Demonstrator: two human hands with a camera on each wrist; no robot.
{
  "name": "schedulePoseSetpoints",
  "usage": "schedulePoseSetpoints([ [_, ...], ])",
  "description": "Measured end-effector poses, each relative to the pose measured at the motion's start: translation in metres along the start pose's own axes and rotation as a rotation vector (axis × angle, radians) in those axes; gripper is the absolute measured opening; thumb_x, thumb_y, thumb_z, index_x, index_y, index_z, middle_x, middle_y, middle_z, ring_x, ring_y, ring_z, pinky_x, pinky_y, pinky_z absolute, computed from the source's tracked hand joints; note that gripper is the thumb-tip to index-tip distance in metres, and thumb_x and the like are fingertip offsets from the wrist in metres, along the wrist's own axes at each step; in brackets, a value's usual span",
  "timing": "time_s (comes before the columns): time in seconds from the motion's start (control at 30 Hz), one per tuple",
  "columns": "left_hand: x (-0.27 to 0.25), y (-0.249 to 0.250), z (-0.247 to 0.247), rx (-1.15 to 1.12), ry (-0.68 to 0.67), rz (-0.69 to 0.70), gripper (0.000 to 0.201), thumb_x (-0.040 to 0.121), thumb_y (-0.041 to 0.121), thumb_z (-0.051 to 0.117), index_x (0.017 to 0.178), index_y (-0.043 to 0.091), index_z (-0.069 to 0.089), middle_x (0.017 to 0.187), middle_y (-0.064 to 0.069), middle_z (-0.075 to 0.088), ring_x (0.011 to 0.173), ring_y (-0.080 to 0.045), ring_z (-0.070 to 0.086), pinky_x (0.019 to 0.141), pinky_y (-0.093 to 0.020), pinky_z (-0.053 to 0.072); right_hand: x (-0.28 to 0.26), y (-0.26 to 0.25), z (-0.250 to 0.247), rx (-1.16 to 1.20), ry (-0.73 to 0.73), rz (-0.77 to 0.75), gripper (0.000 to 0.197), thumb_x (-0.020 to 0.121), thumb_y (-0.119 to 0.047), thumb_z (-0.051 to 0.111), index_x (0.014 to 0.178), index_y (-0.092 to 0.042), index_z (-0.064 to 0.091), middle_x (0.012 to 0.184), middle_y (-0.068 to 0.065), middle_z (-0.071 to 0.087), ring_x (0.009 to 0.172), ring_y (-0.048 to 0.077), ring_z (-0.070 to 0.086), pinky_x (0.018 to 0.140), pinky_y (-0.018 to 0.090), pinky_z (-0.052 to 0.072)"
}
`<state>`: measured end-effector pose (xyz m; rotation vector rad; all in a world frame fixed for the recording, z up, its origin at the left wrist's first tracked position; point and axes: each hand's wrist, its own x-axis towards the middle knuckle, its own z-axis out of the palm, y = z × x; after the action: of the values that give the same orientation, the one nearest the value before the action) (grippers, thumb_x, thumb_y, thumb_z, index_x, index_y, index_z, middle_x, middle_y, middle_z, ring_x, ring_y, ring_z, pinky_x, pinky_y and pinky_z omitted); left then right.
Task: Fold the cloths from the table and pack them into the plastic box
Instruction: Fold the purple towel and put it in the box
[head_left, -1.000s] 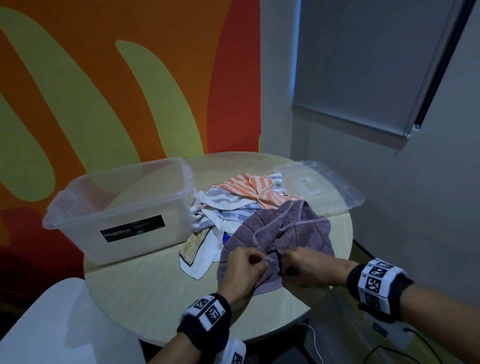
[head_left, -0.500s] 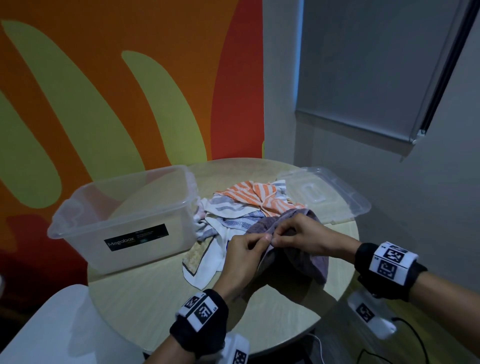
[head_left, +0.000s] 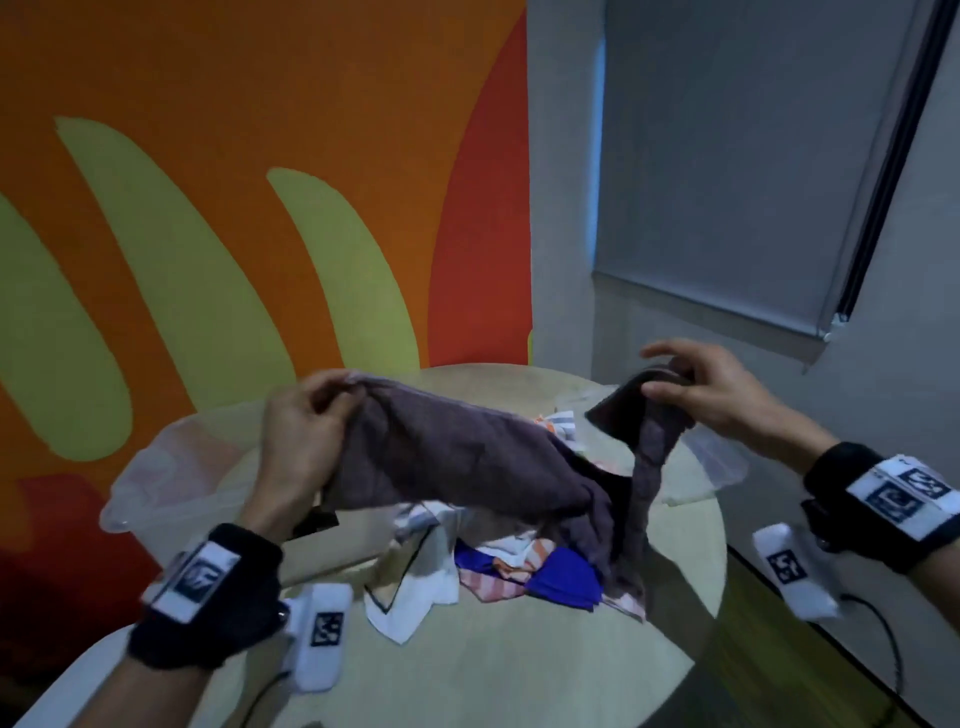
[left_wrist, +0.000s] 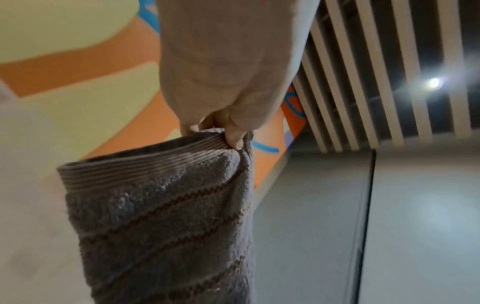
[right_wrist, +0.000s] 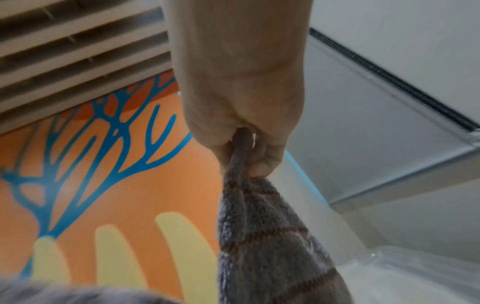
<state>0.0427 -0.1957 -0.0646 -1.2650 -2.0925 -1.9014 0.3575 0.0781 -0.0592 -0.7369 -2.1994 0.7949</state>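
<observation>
Layout, head view. The table (head_left: 519, 670) carries 3 groups of things. The plastic box (head_left: 171, 499) stands at the table's left edge. The lid (head_left: 722, 462) lies at the right edge, toward the far side. Between them, at mid-table, lies the pile of cloths (head_left: 498, 571), reaching toward the near edge. Above the pile, clear of the table, a towel (head_left: 457, 457) spans from the left hand (head_left: 301, 431), over the box's right end, to the right hand (head_left: 711, 384), over the lid; its middle sags onto the pile's right part.
</observation>
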Motion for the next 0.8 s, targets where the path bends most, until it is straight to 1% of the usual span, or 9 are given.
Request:
schedulePoseSetpoints([
  [0.1, 0.028, 0.012, -0.05, 0.016, 0.152, -0.034, 0.017, 0.097, 0.003, 0.065, 0.11, 0.006, 0.075, 0.105, -0.011, 0.074, 0.096, -0.021, 0.067, 0.091, -0.033, 0.053, 0.008, 0.017, -0.034, -0.04, 0.209, 0.051, 0.02, 0.088, -0.005, 0.077, 0.105, -0.012, 0.072, 0.101, 0.009, 0.072, 0.095, 0.022, 0.067, 0.082, 0.033, 0.056],
  [0.13, 0.033, 0.014, -0.057, 0.026, 0.181, -0.048, 0.016, 0.098, 0.003, 0.065, 0.11, 0.006, 0.075, 0.105, -0.012, 0.073, 0.096, -0.022, 0.066, 0.088, -0.03, 0.05, 0.009, 0.019, -0.038, -0.04, 0.259, 0.067, 0.014, 0.087, -0.005, 0.077, 0.093, -0.016, 0.073, 0.095, 0.009, 0.073, 0.092, 0.02, 0.068, 0.081, 0.031, 0.056],
  [0.2, 0.035, 0.02, -0.052, 0.064, 0.163, -0.063, 0.014, 0.097, 0.004, 0.066, 0.105, 0.011, 0.075, 0.102, -0.009, 0.074, 0.095, -0.02, 0.067, 0.082, -0.023, 0.047, 0.012, 0.01, -0.028, -0.031, 0.276, 0.071, 0.021, 0.087, -0.004, 0.076, 0.077, -0.022, 0.07, 0.081, 0.007, 0.072, 0.074, 0.005, 0.065, 0.066, 0.014, 0.051],
  [0.27, 0.033, 0.025, -0.03, 0.131, 0.049, -0.008, 0.013, 0.094, 0.006, 0.07, 0.102, 0.014, 0.077, 0.097, -0.002, 0.075, 0.089, -0.005, 0.068, 0.079, -0.012, 0.047, 0.017, -0.014, -0.005, 0.017, 0.204, 0.01, 0.018, 0.09, -0.001, 0.073, 0.077, -0.013, 0.07, 0.076, 0.007, 0.069, 0.057, -0.008, 0.058, 0.055, 0.006, 0.046],
  [0.37, 0.034, 0.033, 0.005, 0.144, -0.093, 0.073, 0.009, 0.089, 0.014, 0.078, 0.095, 0.021, 0.079, 0.087, 0.012, 0.075, 0.074, 0.014, 0.065, 0.073, -0.007, 0.047, 0.024, -0.055, 0.026, 0.088, 0.134, -0.104, 0.012, 0.092, 0.0, 0.07, 0.083, -0.008, 0.073, 0.078, 0.009, 0.071, 0.057, -0.008, 0.057, 0.055, 0.009, 0.048],
  [0.53, 0.037, 0.07, 0.031, 0.027, -0.362, 0.178, 0.01, 0.092, 0.009, 0.075, 0.096, 0.018, 0.078, 0.092, 0.009, 0.078, 0.084, 0.002, 0.07, 0.079, -0.011, 0.048, 0.028, -0.106, 0.033, 0.137, -0.063, -0.116, 0.012, 0.09, -0.013, 0.076, 0.101, -0.017, 0.074, 0.074, -0.001, 0.074, 0.064, 0.005, 0.06, 0.06, 0.023, 0.048],
  [0.63, 0.033, 0.101, 0.043, 0.001, -0.553, 0.275, 0.011, 0.095, 0.007, 0.072, 0.103, 0.008, 0.079, 0.098, 0.0, 0.079, 0.089, -0.002, 0.071, 0.082, -0.015, 0.051, 0.015, -0.136, 0.041, 0.133, -0.363, -0.138, 0.034, 0.087, -0.015, 0.081, 0.117, -0.021, 0.067, 0.061, -0.015, 0.066, 0.054, -0.004, 0.055, 0.053, 0.013, 0.043],
  [0.73, 0.033, 0.125, 0.045, -0.1, -0.58, 0.342, 0.011, 0.097, 0.006, 0.068, 0.104, 0.004, 0.075, 0.099, -0.004, 0.077, 0.092, -0.008, 0.072, 0.085, -0.02, 0.054, 0.008, -0.143, 0.054, 0.148, -0.527, -0.167, 0.018, 0.085, -0.012, 0.082, 0.099, -0.016, 0.073, 0.072, -0.013, 0.071, 0.065, -0.002, 0.06, 0.058, 0.017, 0.046],
  [0.8, 0.036, 0.133, 0.043, -0.112, -0.568, 0.355, 0.009, 0.098, 0.008, 0.067, 0.103, 0.004, 0.074, 0.098, -0.003, 0.077, 0.092, -0.007, 0.071, 0.085, -0.019, 0.054, 0.005, -0.14, 0.058, 0.197, -0.555, -0.155, 0.014, 0.089, -0.008, 0.077, 0.079, -0.017, 0.075, 0.066, -0.013, 0.068, 0.058, -0.002, 0.056, 0.054, 0.014, 0.042],
])
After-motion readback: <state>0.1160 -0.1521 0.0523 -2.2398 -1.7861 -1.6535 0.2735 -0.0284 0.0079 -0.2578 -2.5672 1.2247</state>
